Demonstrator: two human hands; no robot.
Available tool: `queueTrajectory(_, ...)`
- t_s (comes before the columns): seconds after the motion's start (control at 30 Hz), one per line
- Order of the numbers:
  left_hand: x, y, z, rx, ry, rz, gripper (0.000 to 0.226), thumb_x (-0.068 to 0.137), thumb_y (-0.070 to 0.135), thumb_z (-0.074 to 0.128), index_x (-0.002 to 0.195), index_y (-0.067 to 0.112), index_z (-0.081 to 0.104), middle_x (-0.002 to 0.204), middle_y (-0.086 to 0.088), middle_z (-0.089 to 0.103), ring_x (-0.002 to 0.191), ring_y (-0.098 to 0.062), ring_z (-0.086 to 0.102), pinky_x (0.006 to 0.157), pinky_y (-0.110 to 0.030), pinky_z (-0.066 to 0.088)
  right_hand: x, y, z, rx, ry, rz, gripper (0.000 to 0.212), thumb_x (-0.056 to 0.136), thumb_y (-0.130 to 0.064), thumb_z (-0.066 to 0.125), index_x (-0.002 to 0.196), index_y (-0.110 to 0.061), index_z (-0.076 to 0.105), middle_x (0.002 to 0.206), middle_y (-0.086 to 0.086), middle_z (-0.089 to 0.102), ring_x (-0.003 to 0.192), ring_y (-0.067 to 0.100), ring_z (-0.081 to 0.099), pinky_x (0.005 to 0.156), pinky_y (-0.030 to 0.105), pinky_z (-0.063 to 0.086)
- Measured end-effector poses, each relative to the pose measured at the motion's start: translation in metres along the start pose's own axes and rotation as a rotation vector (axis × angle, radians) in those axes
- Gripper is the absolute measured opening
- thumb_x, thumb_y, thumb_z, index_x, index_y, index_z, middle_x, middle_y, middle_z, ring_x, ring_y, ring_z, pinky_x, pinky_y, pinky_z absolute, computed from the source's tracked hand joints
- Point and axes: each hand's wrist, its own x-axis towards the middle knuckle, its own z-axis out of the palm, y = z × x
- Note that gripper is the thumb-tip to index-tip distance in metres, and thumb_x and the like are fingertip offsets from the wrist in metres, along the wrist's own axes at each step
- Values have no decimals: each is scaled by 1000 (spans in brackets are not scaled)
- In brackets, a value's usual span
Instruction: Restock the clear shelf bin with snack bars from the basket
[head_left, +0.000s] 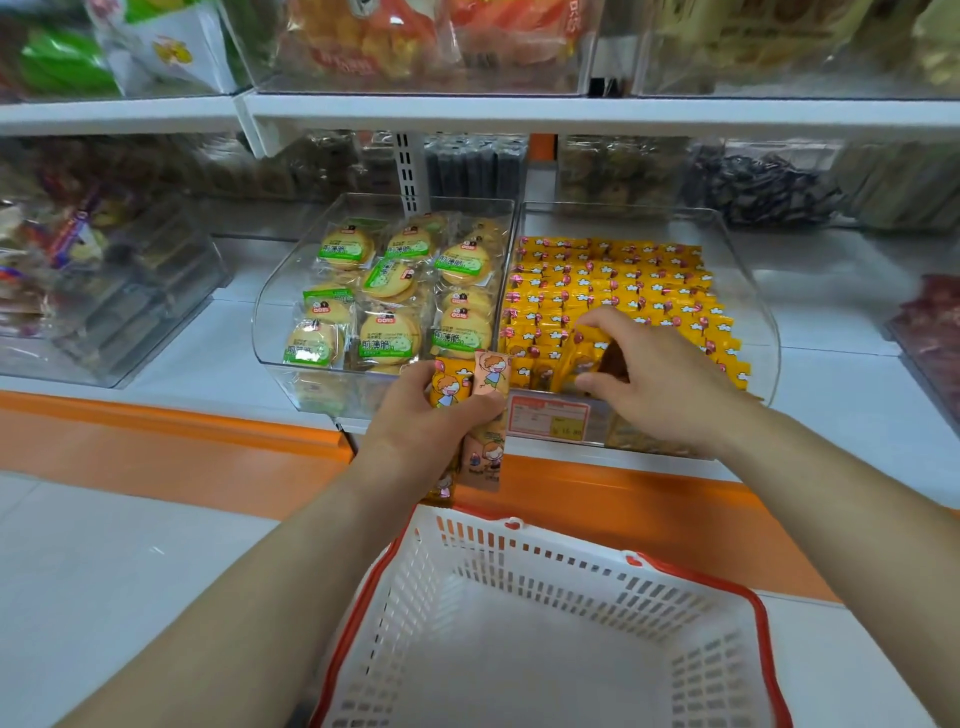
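Head view: white store shelf (182, 364) with an orange front trim (156, 431), pale tiled floor (104, 571) below at left. An upper shelf board (519, 111) runs across the top and carries clear bins of bagged snacks, blurred. More clear bins sit at far left, far right and along the back of the shelf, contents hard to read. Centre: two clear bins side by side, walls touching. The left bin (275, 312) holds round biscuits (389, 291) in green-labelled packets. The clear shelf bin (748, 270) on the right is packed with rows of yellow snack bars (613, 291) standing on edge; a price tag (548, 418) is on its near front wall. The white basket (519, 561) with a red rim sits near, below the bins, between the two forearms. The left hand (415, 415) is just in front of the seam between the bins, fingers wrapped round a bundle of bars (483, 379) with cartoon wrappers, held upright, its top at the height of the bin's front lip and outside the bin. The right hand (660, 379) reaches over the front wall into the near left corner of the clear shelf bin, thumb and curled fingers pinching the front-row bars (587, 353), which tilt against the rows behind.
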Motion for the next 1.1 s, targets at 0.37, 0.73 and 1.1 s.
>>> queueTrajectory(0.37,6,1,4,-10,39,2,28,89,21,78,113,16,64,86,-1,78,67,-16,77,47,-27,57,9,-13,-8,-234,-74,1,55,91,-52,63,138,-37,41,124,-4,64,113,23,59,86,40,53)
queueTrajectory(0.73,7,2,4,-57,27,5,26,90,19,78,112,15,64,85,-3,79,67,-17,77,48,-31,58,3,-15,-6,-89,102,-46,26,89,-45,69,112,-36,64,111,-14,63,98,9,53,82,37,53)
queueTrajectory(1.1,1,-3,12,18,-100,114,31,87,28,79,112,25,61,90,2,79,79,-17,78,59,-31,62,-5,-34,-10,322,166,-63,32,97,-42,55,129,-35,60,111,-23,65,103,3,58,87,28,46)
